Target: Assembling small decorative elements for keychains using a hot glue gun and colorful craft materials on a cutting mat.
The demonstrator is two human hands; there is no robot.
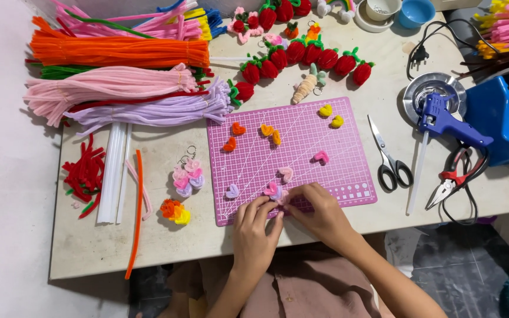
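My left hand point(255, 227) and my right hand point(318, 211) meet at the near edge of a pink cutting mat point(331, 158). Between their fingertips they pinch a small cluster of fuzzy chenille hearts point(278, 193), pink and lilac. Loose little hearts lie across the mat: orange ones point(238, 129), yellow ones point(325, 110), a pink one point(321, 156) and a lilac one point(232, 191). How the cluster is joined is hidden by my fingers.
Bundles of chenille stems point(119, 52) fill the table's far left. Red fuzzy strawberries point(301, 56) and a carrot point(305, 87) lie behind the mat. Scissors point(389, 158), a blue glue gun point(443, 121), pliers point(452, 182) and glue sticks point(113, 174) sit nearby.
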